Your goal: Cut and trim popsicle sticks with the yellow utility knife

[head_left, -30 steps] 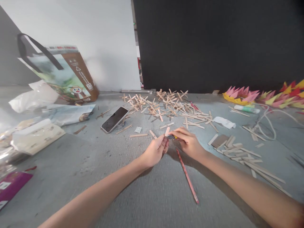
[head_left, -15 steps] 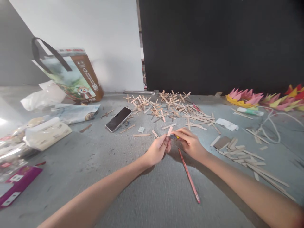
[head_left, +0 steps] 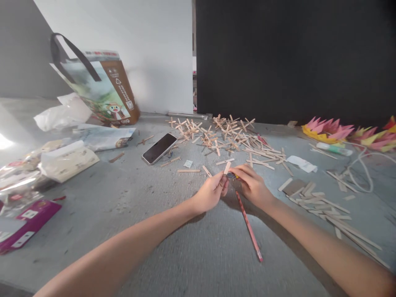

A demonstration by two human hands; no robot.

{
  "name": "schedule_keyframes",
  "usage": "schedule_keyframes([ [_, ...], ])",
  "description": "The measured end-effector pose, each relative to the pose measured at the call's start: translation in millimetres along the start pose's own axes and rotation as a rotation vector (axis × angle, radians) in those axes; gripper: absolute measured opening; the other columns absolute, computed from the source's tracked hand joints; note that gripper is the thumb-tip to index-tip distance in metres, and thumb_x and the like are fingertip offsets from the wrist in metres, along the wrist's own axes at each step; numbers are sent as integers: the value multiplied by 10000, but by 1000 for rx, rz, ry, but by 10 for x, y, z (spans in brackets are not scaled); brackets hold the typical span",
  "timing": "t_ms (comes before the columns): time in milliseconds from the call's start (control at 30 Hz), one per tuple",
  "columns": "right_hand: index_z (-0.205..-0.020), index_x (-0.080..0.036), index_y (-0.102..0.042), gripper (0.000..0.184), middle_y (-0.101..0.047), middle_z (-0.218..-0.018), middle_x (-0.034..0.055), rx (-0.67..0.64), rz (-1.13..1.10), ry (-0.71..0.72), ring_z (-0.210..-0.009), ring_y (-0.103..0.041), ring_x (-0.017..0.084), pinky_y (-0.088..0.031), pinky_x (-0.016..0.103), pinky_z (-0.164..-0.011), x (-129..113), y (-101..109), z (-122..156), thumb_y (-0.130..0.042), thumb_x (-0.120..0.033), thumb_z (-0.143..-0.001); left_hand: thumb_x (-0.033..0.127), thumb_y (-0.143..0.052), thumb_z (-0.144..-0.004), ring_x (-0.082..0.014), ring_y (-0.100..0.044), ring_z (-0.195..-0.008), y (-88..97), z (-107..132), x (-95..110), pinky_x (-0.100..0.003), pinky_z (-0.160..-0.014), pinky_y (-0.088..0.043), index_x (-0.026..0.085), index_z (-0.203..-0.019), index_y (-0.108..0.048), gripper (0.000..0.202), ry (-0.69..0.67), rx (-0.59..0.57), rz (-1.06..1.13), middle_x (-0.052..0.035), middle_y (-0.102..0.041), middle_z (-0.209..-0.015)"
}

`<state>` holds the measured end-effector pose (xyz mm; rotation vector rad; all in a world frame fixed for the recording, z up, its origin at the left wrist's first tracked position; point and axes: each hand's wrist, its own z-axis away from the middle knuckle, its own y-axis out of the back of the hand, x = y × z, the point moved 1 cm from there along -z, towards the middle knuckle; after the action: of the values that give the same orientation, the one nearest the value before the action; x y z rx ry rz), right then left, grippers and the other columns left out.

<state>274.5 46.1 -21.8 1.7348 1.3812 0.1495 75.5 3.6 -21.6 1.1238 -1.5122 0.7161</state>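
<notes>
My left hand is closed around a wooden craft stick, whose pale end pokes up above the fingers. Against this stick lies the dark flat head of a small yellow-handled tool, pinched in my right hand. Its kind is hard to make out, because fingers cover most of it. The two hands almost meet just above the table. Below them a red patterned pencil lies on the table, its eraser end toward me. A loose craft stick lies just beyond my left hand.
Beyond my hands spreads a pile of crossed craft sticks. More sticks lie at right, near a white cable and pink-yellow paper crowns. Leftward are a phone, a printed bag and plastic packaging.
The view has turned slightly, so the scene sits farther right and most of it a little higher. Both hands keep their hold on the stick and the tool, with little visible change between them.
</notes>
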Motion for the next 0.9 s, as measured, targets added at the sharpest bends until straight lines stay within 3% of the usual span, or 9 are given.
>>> schedule_keyframes([
  [133,-1449,-341,-559,479,-643,-1173,98,7,-20,-13,-1055,-594,277,-533,440,-891,7,6,8,-392,-135,-1050,639,-329,-1045,-99,-324,-567,-33,9,64,-263,-578,-300,226,-809,-371,478,9,34,111,71,-365,-644],
  [400,-1471,-339,-535,510,-634,-1177,98,-14,-4,19,-1063,-577,279,-519,450,-935,-19,9,-6,-414,-108,-1033,599,-316,-1063,-105,-360,-581,-44,7,-67,-264,-588,-323,224,-842,-385,440,6,7,6,57,-406,-672],
  [700,-1441,-339,-568,537,-646,-1187,86,19,-34,-19,-1043,-590,260,-520,408,-884,3,0,-12,-390,-63,-1015,585,-319,-1072,-104,-357,-577,-39,14,-23,-264,-591,-330,220,-809,-386,455,-24,69,93,56,-395,-653],
  [900,-1430,-331,-575,473,-642,-1156,93,34,-12,30,-1038,-593,266,-521,422,-903,-15,-5,-12,-406,-116,-1045,526,-337,-1077,-106,-387,-585,-39,5,-19,-263,-591,-344,225,-802,-370,409,-39,9,-33,46,-427,-668],
])
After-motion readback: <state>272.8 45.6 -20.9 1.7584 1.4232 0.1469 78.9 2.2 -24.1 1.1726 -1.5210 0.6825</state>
